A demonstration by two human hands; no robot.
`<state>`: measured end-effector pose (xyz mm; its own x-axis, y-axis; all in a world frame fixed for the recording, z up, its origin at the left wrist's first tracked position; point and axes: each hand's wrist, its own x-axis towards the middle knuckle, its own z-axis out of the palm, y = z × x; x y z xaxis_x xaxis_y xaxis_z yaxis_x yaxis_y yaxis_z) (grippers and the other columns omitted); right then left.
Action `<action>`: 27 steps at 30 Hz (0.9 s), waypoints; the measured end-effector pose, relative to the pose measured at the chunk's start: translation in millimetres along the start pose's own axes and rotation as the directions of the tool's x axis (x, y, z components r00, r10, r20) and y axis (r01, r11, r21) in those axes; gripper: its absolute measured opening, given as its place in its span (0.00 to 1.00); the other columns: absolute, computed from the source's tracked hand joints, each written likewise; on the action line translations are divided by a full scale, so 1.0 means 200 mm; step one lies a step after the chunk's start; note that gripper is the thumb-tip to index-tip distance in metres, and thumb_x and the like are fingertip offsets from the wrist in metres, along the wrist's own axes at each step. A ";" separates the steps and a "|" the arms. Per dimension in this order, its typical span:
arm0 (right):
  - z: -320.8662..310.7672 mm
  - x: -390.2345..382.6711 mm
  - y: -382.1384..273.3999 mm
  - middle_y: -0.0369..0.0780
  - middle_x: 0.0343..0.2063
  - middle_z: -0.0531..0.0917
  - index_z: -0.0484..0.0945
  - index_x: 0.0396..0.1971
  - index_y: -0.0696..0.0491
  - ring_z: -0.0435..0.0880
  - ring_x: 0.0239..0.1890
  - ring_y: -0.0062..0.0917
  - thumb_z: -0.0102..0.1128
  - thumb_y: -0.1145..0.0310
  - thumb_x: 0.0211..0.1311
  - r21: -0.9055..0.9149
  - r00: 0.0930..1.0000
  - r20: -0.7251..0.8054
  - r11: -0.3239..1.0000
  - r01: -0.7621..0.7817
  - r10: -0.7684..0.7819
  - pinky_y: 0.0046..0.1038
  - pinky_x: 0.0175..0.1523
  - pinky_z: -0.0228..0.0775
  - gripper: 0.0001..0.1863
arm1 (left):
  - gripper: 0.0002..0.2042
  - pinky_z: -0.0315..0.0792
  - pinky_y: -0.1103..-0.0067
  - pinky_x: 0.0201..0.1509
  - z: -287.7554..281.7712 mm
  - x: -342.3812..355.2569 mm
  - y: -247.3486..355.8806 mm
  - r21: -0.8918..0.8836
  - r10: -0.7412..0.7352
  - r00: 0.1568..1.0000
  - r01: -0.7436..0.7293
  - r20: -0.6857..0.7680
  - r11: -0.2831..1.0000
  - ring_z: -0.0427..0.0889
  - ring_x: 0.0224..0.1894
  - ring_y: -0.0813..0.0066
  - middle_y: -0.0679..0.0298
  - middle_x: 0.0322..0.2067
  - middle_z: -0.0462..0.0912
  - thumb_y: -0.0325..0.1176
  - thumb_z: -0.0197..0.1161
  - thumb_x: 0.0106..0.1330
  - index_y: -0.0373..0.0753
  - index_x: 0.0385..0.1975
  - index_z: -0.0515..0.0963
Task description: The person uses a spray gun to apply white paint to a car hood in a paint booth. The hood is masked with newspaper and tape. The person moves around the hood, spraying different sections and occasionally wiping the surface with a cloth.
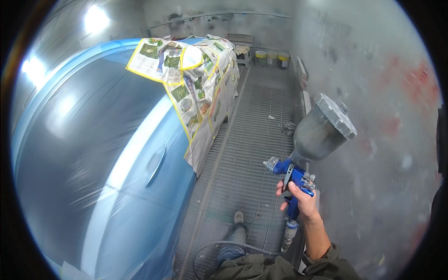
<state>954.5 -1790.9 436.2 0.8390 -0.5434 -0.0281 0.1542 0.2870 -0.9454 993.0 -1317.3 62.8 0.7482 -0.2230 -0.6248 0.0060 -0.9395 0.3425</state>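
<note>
My right hand (301, 198) is wrapped round the handle of a blue spray gun (293, 175), its nozzle pointing left toward the car. A large grey paint cup (322, 128) with a pale lid sits tilted on top of the gun. From the base of the handle a grey air hose (233, 243) loops across in front of my legs. The light blue car (170, 154) on the left lies under clear plastic film. Printed paper sheets (205, 88) edged with yellow tape cover its farther part. My left hand is out of view.
A slatted metal grating floor (242, 186) runs between the car and a paint-stained grey wall (373, 121) on the right. Several buckets (271, 58) and a small stool (243, 55) stand at the far end. Scraps lie on the grating.
</note>
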 end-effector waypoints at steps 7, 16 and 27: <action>-0.29 1.27 -0.21 0.44 0.37 0.84 0.79 0.43 0.62 0.85 0.38 0.28 0.61 0.66 0.66 -0.026 0.995 0.089 0.998 0.052 -0.049 0.27 0.25 0.83 0.14 | 0.14 0.67 0.56 0.30 0.05 0.74 0.73 -0.076 -0.097 0.992 0.092 -0.077 0.993 0.77 0.29 0.45 0.49 0.28 0.79 0.41 0.62 0.67 0.35 0.36 0.78; -0.74 2.71 -0.50 0.45 0.37 0.83 0.78 0.45 0.63 0.85 0.37 0.28 0.59 0.68 0.67 -0.104 0.997 0.069 0.994 0.044 -0.037 0.28 0.24 0.82 0.14 | 0.10 0.64 0.57 0.29 -0.73 1.30 2.09 -0.187 0.008 0.958 -0.064 -0.285 0.980 0.74 0.27 0.46 0.50 0.23 0.73 0.38 0.59 0.69 0.37 0.32 0.76; -1.44 4.78 -0.79 0.43 0.42 0.84 0.74 0.55 0.59 0.85 0.38 0.21 0.54 0.60 0.72 -0.292 0.972 0.217 0.945 0.150 -0.087 0.18 0.19 0.74 0.20 | 0.12 0.69 0.63 0.20 -1.12 2.70 4.05 -0.007 0.415 0.604 -0.572 -0.680 0.821 0.79 0.26 0.57 0.55 0.27 0.76 0.42 0.59 0.70 0.38 0.35 0.73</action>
<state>1581.7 -2583.5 465.7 0.9154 -0.3824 0.1258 0.1193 -0.0406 -0.9920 1550.8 -2139.9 158.7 0.9058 -0.3482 0.2416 -0.4182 -0.6416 0.6430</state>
